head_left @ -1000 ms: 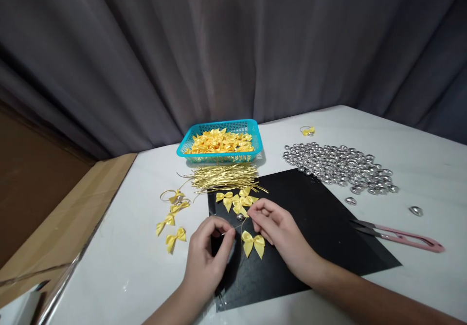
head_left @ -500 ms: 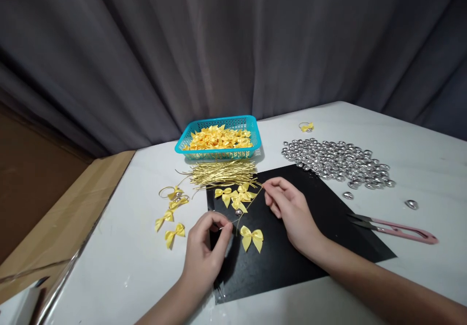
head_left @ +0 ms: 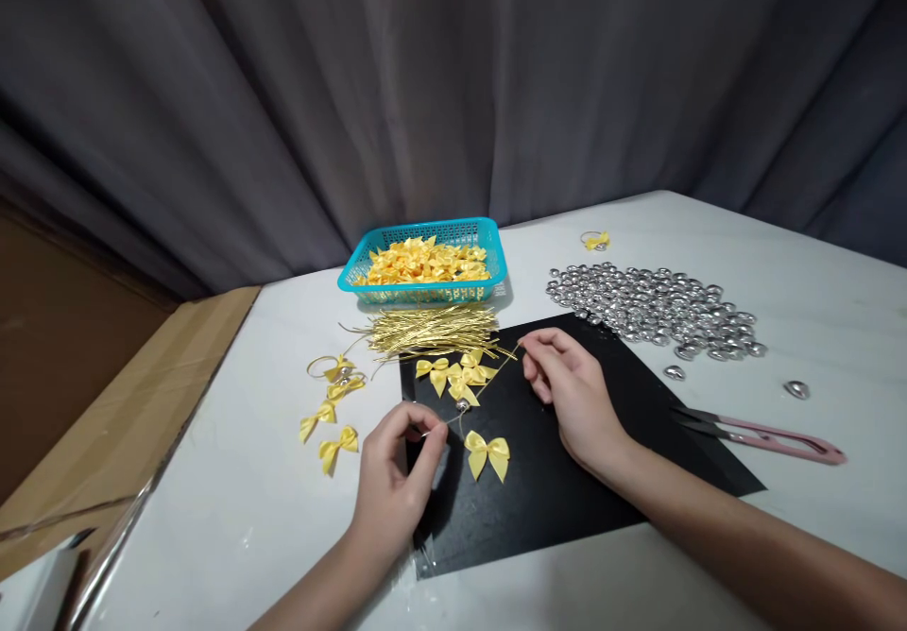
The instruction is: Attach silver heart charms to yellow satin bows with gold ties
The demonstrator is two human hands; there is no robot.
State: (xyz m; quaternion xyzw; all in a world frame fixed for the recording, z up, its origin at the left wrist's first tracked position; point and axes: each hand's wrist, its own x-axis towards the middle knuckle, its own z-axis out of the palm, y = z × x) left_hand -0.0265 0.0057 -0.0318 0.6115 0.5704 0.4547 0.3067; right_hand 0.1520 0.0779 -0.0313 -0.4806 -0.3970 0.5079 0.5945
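My left hand [head_left: 401, 466] pinches one end of a thin gold cord [head_left: 496, 374] over the black mat [head_left: 567, 480]. The cord slants up to my right hand [head_left: 571, 390], whose thumb and forefinger are closed on its other end. A silver heart bead [head_left: 463, 405] hangs on the cord near my left fingertips, and a short loop of cord drops below it. Just under the loop, a yellow ribbon bow [head_left: 488, 455] lies on the mat. Several more yellow bows [head_left: 460, 376] are clustered behind the bead.
Behind the mat lie a bundle of gold cords [head_left: 432, 331] and a turquoise basket [head_left: 354, 283] of yellow bows. To the right are a pile of silver hearts [head_left: 652, 305] and pink-handled snips [head_left: 786, 440]. Loose bows [head_left: 338, 447] and finished-looking loops lie left.
My right hand has moved slightly up and right, drawing the cord straighter. The loop by the bead now shows below it. The whole view has shifted a little.
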